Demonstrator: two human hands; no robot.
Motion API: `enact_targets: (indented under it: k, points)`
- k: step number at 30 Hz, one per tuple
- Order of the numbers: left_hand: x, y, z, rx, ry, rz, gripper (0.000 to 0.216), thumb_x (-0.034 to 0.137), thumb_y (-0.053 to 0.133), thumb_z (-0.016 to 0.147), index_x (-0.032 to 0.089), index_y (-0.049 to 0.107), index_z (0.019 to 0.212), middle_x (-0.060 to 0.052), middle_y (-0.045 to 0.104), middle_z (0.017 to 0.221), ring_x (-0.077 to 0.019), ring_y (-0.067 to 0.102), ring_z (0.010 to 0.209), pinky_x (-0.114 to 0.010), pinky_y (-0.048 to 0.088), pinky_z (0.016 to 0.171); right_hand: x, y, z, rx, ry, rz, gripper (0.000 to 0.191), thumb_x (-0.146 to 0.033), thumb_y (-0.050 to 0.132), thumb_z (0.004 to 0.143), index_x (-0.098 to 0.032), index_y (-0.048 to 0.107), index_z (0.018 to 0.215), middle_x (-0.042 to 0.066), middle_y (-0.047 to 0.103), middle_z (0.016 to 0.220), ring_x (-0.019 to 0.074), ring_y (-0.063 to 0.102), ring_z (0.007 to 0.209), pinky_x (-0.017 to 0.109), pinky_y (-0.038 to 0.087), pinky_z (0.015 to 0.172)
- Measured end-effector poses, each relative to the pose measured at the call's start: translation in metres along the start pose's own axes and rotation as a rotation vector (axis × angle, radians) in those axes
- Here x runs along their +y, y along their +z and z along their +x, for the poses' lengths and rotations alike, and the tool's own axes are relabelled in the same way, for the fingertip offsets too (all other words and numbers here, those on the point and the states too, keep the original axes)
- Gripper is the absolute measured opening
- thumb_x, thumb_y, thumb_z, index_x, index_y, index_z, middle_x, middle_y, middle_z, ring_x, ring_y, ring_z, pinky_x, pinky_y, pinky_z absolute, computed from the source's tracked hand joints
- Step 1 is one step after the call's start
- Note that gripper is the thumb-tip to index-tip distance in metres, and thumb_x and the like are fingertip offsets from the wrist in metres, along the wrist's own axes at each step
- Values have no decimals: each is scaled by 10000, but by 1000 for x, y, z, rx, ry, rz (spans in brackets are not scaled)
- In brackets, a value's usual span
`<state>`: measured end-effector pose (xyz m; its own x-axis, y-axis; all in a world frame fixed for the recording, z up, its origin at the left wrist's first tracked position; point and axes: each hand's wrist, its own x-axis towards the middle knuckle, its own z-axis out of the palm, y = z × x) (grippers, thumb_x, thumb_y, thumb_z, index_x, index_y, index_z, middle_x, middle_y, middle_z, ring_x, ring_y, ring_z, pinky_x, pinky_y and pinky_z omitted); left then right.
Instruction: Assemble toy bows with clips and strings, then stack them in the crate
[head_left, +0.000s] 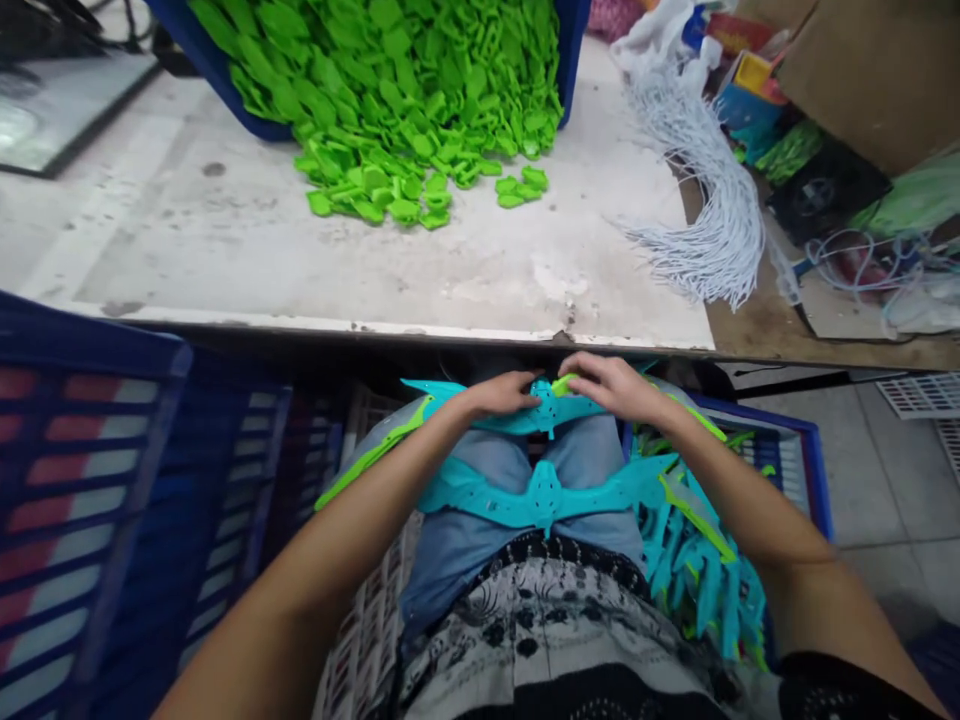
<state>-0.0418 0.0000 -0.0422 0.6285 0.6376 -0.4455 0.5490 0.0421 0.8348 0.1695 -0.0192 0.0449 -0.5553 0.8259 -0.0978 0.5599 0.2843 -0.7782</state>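
Across my knees lies a turquoise bow-shaped plastic part [504,422], with grey and lime-green pieces towards its ends. My left hand [501,393] is closed on it just left of its raised middle. Between the fingertips of my right hand [613,386] is a small lime-green plastic piece [562,384], held against the right side of that middle. A second turquoise bow-shaped part [487,500] rests on my lap nearer my body, touched by neither hand. How the green piece meets the turquoise part is too small to tell.
On the worktable [247,260], a tipped blue crate [574,60] spills lime-green pieces [420,110]. A bundle of white strings [712,230] lies to the right. Blue crates [142,500] stand at my left; another crate [814,470] and a heap of turquoise parts [705,570] are at my right.
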Motion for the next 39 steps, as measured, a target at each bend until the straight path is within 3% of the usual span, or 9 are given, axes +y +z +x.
enact_targets:
  k: [3,7,12,17,20,24,26,35,39]
  points:
    - [5,4,0,25,-32,-6,658,314,557,802,118,437,1419,-113,605,1327,-238,596,1153,-257,479,893,21,32,-26,144,242,201,200,-365,580,799,-192,588,898,24,693,765,174,652,731,289,487,680]
    - [9,8,0,67,-100,-103,595,277,511,833,104,468,1401,-109,615,1313,-212,622,1088,-226,489,817,27,78,-34,358,501,517,287,-443,627,736,-213,508,860,-11,676,616,146,630,528,246,477,529]
    - [9,13,2,127,-132,-263,491,307,503,864,141,568,1321,-71,699,1157,-180,647,960,-221,491,750,17,118,-26,519,596,659,308,-467,609,742,-216,463,846,-55,627,518,102,533,365,202,412,399]
    - [11,16,2,116,-137,-302,517,368,519,872,121,564,1323,-73,725,1011,-179,638,846,-244,489,702,14,135,-15,649,682,649,224,-380,580,779,-212,456,860,-89,564,432,97,482,304,181,347,325]
    - [11,20,1,165,-85,-208,580,364,622,801,80,574,1305,-85,717,994,-204,637,879,-248,491,730,10,134,-15,648,734,707,277,-346,585,781,-178,490,979,-107,541,406,94,482,301,172,370,325]
    - [11,23,2,209,-43,-160,564,333,629,789,55,586,1279,-103,704,1046,-225,634,961,-261,495,801,5,125,-19,627,765,695,709,-325,675,741,-128,374,1353,-141,509,386,91,465,291,162,379,315]
    - [10,23,2,198,-30,-145,570,321,618,797,41,570,1290,-119,697,1082,-234,631,993,-278,495,836,3,121,-21,547,805,701,794,-334,673,769,-131,300,1439,-131,512,382,95,480,289,150,349,297]
    - [8,24,4,180,18,-35,604,326,546,846,16,485,1361,-187,586,1326,-286,573,1181,-340,451,977,5,107,-22,307,847,639,591,-368,599,866,-171,401,1387,-78,564,401,119,555,330,138,365,299]
    - [3,22,6,147,65,18,611,349,537,851,22,478,1365,-189,509,1414,-285,517,1269,-327,406,1036,8,105,-22,318,841,686,586,-401,573,878,-162,409,1387,-59,585,422,123,583,358,133,352,305]
